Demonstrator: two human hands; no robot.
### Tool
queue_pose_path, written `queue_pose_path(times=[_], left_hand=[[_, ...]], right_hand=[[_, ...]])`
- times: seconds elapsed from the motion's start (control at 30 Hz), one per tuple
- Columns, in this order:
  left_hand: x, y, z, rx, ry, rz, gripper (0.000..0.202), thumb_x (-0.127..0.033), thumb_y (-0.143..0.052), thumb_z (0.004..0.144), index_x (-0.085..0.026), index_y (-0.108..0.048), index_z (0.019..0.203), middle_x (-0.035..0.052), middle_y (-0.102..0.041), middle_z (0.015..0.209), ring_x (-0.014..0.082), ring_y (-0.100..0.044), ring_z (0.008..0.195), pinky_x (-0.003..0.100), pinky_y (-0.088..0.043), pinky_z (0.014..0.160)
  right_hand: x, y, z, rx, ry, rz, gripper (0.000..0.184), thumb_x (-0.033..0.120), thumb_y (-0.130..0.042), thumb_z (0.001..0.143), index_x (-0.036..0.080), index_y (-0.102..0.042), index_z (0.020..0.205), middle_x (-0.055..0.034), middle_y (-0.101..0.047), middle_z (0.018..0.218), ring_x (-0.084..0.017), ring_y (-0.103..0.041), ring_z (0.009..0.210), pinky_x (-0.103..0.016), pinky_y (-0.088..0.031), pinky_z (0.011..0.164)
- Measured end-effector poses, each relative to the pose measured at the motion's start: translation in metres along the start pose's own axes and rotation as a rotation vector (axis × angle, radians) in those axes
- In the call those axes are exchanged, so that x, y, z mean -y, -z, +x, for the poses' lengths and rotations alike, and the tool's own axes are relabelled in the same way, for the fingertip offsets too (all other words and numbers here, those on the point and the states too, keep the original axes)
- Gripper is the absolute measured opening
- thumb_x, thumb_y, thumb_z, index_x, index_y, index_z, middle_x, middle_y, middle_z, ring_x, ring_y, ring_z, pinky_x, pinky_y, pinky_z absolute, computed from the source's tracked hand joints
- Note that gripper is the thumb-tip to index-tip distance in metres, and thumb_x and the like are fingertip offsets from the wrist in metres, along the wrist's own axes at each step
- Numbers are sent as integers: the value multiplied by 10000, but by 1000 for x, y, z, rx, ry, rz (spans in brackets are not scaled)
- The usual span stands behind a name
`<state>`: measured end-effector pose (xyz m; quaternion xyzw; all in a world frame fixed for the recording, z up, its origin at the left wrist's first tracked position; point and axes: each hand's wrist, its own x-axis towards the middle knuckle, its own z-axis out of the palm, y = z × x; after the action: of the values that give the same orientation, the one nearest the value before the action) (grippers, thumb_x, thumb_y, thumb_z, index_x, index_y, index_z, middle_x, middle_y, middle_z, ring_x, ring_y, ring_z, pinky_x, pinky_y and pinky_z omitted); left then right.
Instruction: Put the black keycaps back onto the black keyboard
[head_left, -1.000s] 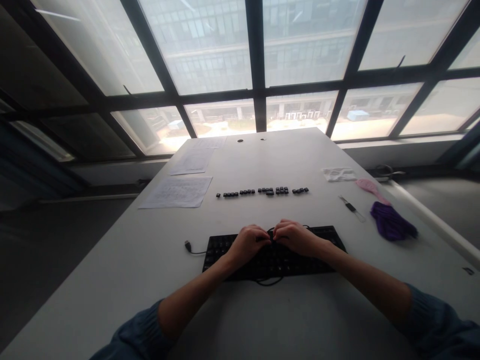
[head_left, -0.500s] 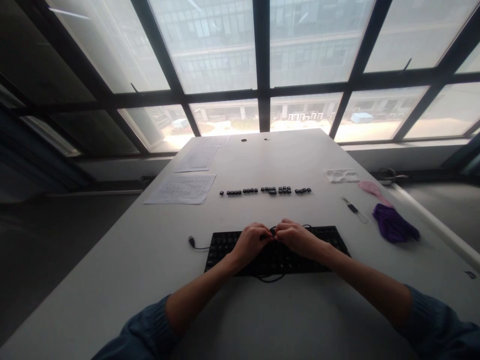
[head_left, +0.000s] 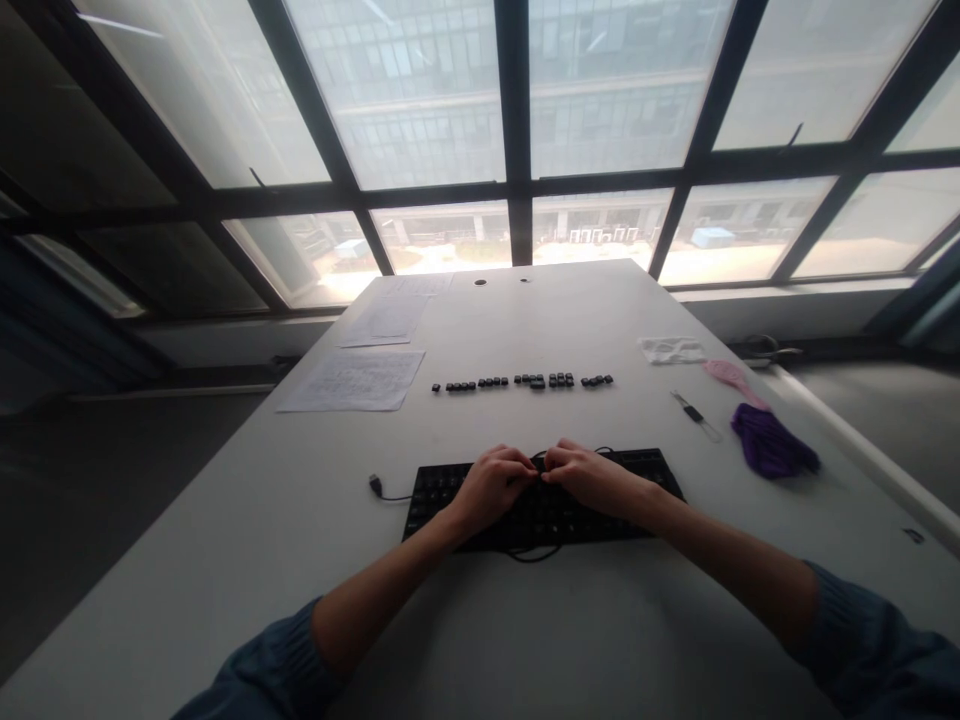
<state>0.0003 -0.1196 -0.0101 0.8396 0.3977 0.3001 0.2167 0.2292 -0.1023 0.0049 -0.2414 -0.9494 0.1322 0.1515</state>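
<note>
A black keyboard (head_left: pixel 645 475) lies on the white table (head_left: pixel 225 560) in front of me. Both hands rest over its middle, fingertips meeting. My left hand (head_left: pixel 491 482) is curled, fingers pinched toward the right hand. My right hand (head_left: pixel 589 475) is likewise curled, pinching at the same spot on the keys. What sits between the fingertips is too small to make out. A row of loose black keycaps (head_left: pixel 525 381) is lined up on the table beyond the keyboard. The keyboard's cable loops under its front edge and its USB plug (head_left: pixel 375 488) lies to the left.
Two printed sheets (head_left: pixel 352 381) lie at the left, one farther back (head_left: pixel 386 320). At the right are a white wrapper (head_left: pixel 671 349), a small tool (head_left: pixel 697 415), a pink brush (head_left: pixel 731 378) and a purple cloth (head_left: pixel 772 443). Large windows stand behind the table's far edge.
The hands stay pinched together over the keyboard's middle. Only the camera view has shifted slightly.
</note>
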Motion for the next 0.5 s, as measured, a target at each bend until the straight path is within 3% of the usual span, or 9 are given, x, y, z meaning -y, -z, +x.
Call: queue_pose_path(times=[0.2,0.4,0.5], left_hand=[[-2,1,-1,8,-19,15,134,-188,-670,890,-246,-790,893,36,-759,962,201,-636,924,357,-504,888],[-3,0,0,-23,68,-106,119,-163,-679,868,-212,-786,886,51,-757,959,186,-688,894,320,-532,869],[-2,0,1,-19,106,-170,89,-156,-711,833,-197,-786,860,55,-761,952,183,-704,873,299,-543,846]], right_hand=[[-2,-1,2,11,-18,42,321,-53,-525,866,168,-748,934,-100,-653,1007,-201,-572,931,-317,-511,840],[-9,-2,-8,-236,-272,329,180,68,-610,887,173,-712,991,-67,-670,1002,-174,-633,886,-298,-509,829],[-8,-4,-10,-245,-300,377,123,87,-636,874,172,-700,937,-42,-698,907,-174,-644,833,-291,-501,787]])
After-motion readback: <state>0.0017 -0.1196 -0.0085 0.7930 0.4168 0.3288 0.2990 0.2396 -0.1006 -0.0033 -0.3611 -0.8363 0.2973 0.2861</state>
